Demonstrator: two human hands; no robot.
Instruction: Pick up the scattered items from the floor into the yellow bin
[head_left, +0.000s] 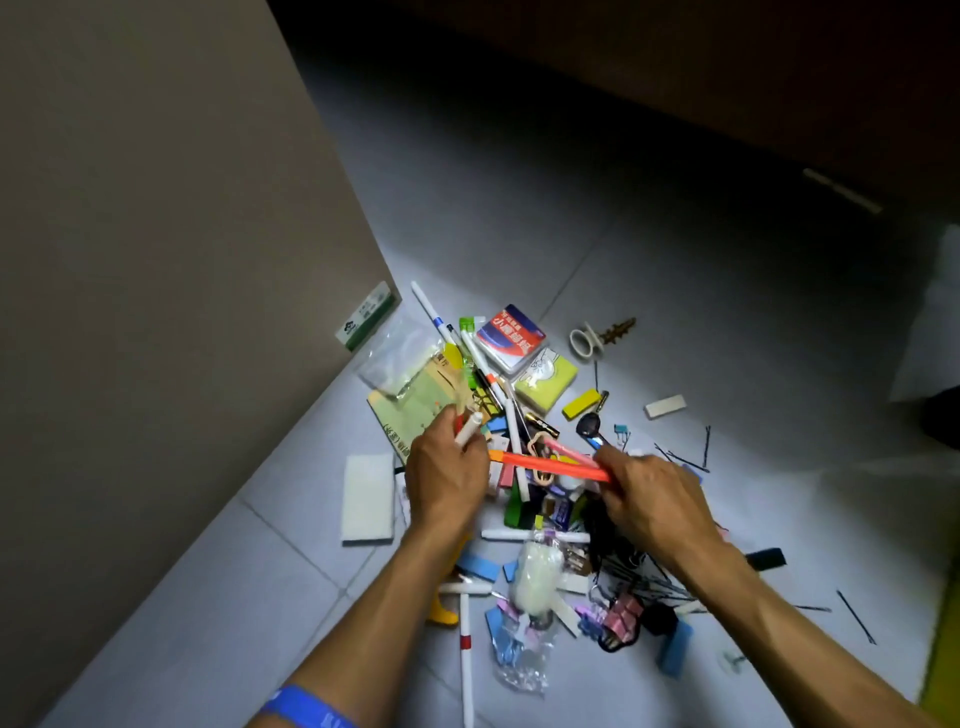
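Pinching an orange marker (550, 466) by its end, the right hand (655, 503) is holding it level over the scattered items (540, 519) on the tiled floor (270, 613), while at nine o'clock the left hand (447, 480) is clutching a white marker (468, 427); yellow bin unseen.

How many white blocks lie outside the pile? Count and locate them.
2. A large white pad lies left of the left hand; a small white block lies beyond the right hand. Others may be hidden in the pile.
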